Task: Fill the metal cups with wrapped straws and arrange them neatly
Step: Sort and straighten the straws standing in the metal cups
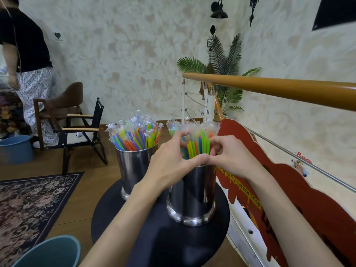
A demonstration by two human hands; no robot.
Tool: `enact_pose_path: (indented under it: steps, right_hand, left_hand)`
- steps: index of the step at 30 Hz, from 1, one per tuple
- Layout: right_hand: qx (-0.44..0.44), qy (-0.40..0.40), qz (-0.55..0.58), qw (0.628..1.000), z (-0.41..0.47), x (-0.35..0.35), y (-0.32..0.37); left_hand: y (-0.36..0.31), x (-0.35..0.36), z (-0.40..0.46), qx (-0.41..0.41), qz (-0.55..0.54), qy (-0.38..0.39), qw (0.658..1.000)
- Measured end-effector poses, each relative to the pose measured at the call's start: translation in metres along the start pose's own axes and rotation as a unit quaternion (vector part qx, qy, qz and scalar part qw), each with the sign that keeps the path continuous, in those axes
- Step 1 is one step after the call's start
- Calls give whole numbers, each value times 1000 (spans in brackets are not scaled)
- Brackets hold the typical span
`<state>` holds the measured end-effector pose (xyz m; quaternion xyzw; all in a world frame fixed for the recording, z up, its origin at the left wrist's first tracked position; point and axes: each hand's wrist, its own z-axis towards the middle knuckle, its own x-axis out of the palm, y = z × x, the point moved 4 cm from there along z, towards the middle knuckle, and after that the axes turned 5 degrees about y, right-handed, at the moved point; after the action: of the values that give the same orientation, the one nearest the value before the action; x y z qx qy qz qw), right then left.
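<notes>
Both shiny metal cups (134, 166) on the round black tabletop (163, 241) look full; left hand (171, 166) and right hand (229, 160) curl round the near cup's colourful wrapped straws (196, 145), fingers gathering them, tidying unfinished.

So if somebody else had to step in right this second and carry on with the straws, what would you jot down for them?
Left hand: curled round the near side of the straw bundle in the near cup.
Right hand: fingers curled on the same bundle from the other side; the thumbs meet in front.
Both metal cups stand on the round dark table; the far cup is to the left.
Done: both cups are packed with wrapped straws.
Left: the far cup's straws fan out unevenly and probably want squaring up; finish tidying the near bundle first.
</notes>
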<state>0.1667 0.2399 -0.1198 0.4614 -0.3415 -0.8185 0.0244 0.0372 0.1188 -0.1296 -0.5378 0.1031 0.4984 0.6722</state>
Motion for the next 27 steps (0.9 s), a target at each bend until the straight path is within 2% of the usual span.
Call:
enact_pose_path:
  steps: [5, 11, 19, 27]
  right_hand:
    - [-1, -16, 1, 1000, 2, 5, -1]
    - [-4, -14, 11, 1000, 10, -1, 2]
    - [18, -32, 34, 999, 13, -9, 4]
    - [40, -49, 75, 995, 4, -7, 0]
  left_hand:
    - [4, 2, 8, 14, -65, -57, 996]
    - [6, -9, 14, 50, -108, -55, 991]
    - [6, -16, 18, 34, -156, -30, 987]
    - [13, -14, 19, 37, -201, -41, 978]
